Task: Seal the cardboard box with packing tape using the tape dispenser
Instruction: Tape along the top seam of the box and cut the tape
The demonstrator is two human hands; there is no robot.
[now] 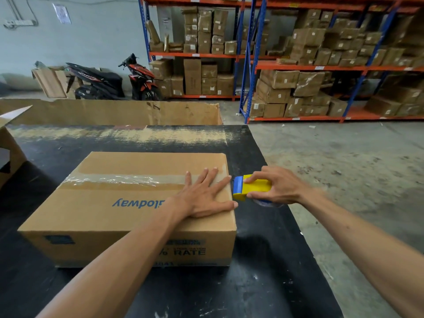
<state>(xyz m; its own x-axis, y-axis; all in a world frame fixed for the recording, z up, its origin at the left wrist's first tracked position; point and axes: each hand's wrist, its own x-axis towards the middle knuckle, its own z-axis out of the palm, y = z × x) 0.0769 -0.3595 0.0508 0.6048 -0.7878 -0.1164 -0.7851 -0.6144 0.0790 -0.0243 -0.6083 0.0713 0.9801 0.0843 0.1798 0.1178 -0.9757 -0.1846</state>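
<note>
A closed brown cardboard box point(110, 210) with blue print lies on the black table point(263, 260). A strip of clear packing tape point(119, 180) runs across its top along the seam, from the left edge to the right edge. My left hand point(204, 196) lies flat on the box top at its right end, fingers spread over the tape. My right hand point(280, 185) grips the yellow and blue tape dispenser point(249, 187) just off the box's right edge, its blue head against the top corner. The tape roll shows partly under my palm.
A large open cardboard carton point(114, 112) stands behind the table, another open box point(9, 154) at the left edge. Concrete floor point(344, 161) lies to the right. Blue and orange racks point(250, 65) full of parcels and two parked motor scooters point(114, 81) stand at the back.
</note>
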